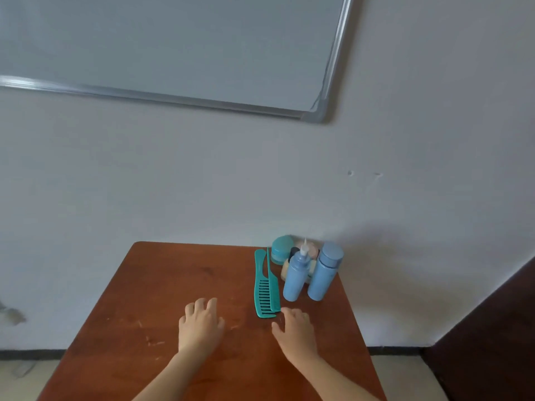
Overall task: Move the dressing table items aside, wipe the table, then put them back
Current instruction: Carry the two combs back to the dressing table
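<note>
Two teal plastic combs [265,287] lie side by side just beyond the right hand [295,328]. Its relaxed, spread fingers hold nothing, and whether they touch the comb teeth cannot be told. Further ahead stand a light-blue nozzle bottle [294,280], a light-blue capped bottle [323,273] and a teal-lidded jar [282,248]. The left hand [199,322] rests palm-down, loosely spread, on the brown wooden desk [144,299].

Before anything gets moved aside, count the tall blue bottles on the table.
2. The nozzle bottle stands just right of the combs; the capped bottle stands at its right. Smaller items behind them are partly hidden.
</note>
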